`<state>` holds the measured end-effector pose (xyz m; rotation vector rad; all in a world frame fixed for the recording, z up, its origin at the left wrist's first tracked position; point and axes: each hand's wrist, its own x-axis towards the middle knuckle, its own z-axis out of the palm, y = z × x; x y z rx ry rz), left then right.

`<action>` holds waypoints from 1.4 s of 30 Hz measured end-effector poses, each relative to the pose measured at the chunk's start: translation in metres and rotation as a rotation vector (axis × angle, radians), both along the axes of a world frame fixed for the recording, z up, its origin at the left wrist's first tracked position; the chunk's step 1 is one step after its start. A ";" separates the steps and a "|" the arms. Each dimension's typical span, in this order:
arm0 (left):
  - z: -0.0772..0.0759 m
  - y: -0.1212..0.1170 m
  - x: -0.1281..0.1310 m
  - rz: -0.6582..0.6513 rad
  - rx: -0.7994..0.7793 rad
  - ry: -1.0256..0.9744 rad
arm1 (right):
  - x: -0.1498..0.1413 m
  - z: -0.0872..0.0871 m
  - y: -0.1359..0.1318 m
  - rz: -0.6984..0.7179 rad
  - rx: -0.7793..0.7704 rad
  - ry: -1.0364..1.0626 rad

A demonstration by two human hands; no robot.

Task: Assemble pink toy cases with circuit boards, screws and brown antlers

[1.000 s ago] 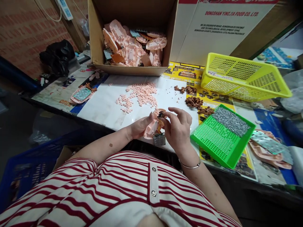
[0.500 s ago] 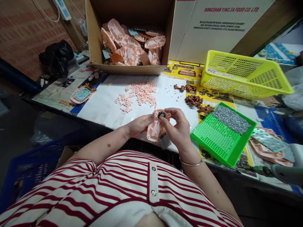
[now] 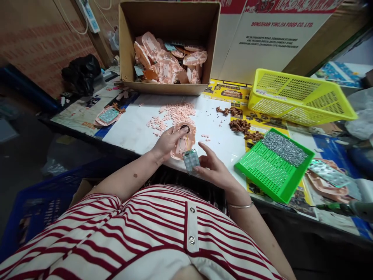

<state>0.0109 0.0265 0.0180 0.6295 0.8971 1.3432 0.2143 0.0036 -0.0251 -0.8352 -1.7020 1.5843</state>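
My left hand (image 3: 166,143) grips a pink plastic shell (image 3: 183,140) against the white sheet, thumb pressed on a small round black speaker (image 3: 184,127) set in its top. My right hand (image 3: 214,168) pinches a small grey-green circuit board (image 3: 190,160) that hangs from the shell on thin wires. Just beyond the shell lies a scatter of small pink buttons (image 3: 175,114).
A cardboard box (image 3: 128,50) of pink shells stands at the back. To the right are brown wired parts (image 3: 240,125), a green perforated tray (image 3: 268,171) holding grey pieces, and a yellow basket (image 3: 300,97). More shells with boards (image 3: 329,181) lie far right. A blue crate (image 3: 32,202) sits low left.
The shell went from held upright in both hands to lying down on the sheet. My right hand left the speaker and dropped to the hanging circuit board.
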 end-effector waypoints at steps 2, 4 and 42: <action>-0.006 0.002 -0.005 0.019 -0.022 0.014 | 0.002 0.003 -0.008 -0.053 -0.017 0.068; -0.012 0.002 -0.008 -0.023 -0.068 0.023 | 0.004 0.010 -0.014 -0.129 -0.002 0.113; -0.024 -0.034 0.003 -0.464 -0.145 0.095 | -0.019 0.021 0.001 -0.775 0.064 0.158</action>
